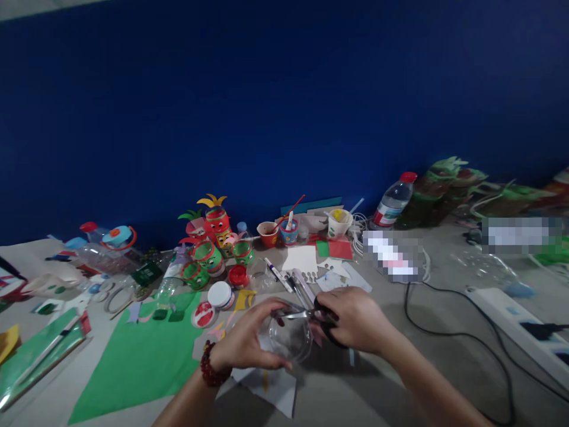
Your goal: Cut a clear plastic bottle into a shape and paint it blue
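My left hand (249, 341) is curled around a clear plastic piece (291, 341) with a round rim, which looks like a cut part of a bottle. In my right hand (355, 317) is a pair of scissors (326, 320) with dark handles. Their metal blades point left and lie across the edge of the plastic, close to my left fingertips. Whether the blades are parted is too blurred to tell. Under my left hand lies a scrap of white paper (278, 391). Beyond it stand a white-lidded jar (221, 295) and a red-and-white lid (204, 315).
A green sheet (137, 367) covers the table's left part. Several painted cups with faces (208, 258) stand at the back, beside pots with brushes (269, 234). Several markers (280, 276) lie ahead of my hands. To the right are a red-capped bottle (393, 201), a black cable (462, 334) and a power strip (520, 332).
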{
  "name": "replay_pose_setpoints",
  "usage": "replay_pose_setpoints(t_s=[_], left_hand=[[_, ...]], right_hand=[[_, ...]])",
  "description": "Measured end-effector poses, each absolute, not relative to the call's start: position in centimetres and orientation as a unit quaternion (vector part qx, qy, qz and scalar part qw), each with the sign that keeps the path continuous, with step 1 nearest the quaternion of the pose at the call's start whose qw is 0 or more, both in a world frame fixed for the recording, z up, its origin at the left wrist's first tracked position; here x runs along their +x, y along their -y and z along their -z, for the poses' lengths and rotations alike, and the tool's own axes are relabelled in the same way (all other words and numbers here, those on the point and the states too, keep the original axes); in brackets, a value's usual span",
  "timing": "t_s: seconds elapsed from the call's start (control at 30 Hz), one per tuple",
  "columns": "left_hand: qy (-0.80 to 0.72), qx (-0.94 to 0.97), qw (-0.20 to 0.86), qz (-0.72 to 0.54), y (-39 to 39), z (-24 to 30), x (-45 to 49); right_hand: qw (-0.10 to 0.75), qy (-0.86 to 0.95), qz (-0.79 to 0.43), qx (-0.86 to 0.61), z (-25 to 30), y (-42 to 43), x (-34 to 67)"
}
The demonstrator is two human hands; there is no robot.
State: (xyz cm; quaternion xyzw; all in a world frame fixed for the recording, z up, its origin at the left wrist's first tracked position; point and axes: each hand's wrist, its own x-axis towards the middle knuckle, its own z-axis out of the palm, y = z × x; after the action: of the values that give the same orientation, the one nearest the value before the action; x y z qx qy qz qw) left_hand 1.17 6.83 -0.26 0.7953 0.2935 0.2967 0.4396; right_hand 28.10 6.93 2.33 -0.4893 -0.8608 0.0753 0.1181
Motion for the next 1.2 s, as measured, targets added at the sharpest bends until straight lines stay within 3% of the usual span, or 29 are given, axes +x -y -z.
replay_pose_setpoints(t_s=[0.3,0.53,0.7,0.97,1.2], left_hand=[[-0.252,0.878,0.301,-0.274,-6.4,-1.9,1.5],[-0.246,0.888,0.288,-0.260,-6.1,-2.3,1.2],[-0.239,0.866,0.351,-0.264,-6.1,-2.8,1.0],[-0.204,0.678,0.609,-0.357,-5.9,-0.6,1.5],[-0.264,0.611,0.640,-0.383,-6.2,-0.4,2.0]], right_hand=[[0.252,0.876,0.055,-0.408,-1.0,-7.7,28.9],[0.296,0.872,0.099,-0.377,-0.9,-7.8,28.8],[0.283,0.873,0.065,-0.392,-1.0,-7.7,28.7],[0.260,0.854,-0.073,-0.445,-1.5,-7.6,28.7],[0.250,0.791,-0.237,-0.505,-0.9,-7.9,28.6]])
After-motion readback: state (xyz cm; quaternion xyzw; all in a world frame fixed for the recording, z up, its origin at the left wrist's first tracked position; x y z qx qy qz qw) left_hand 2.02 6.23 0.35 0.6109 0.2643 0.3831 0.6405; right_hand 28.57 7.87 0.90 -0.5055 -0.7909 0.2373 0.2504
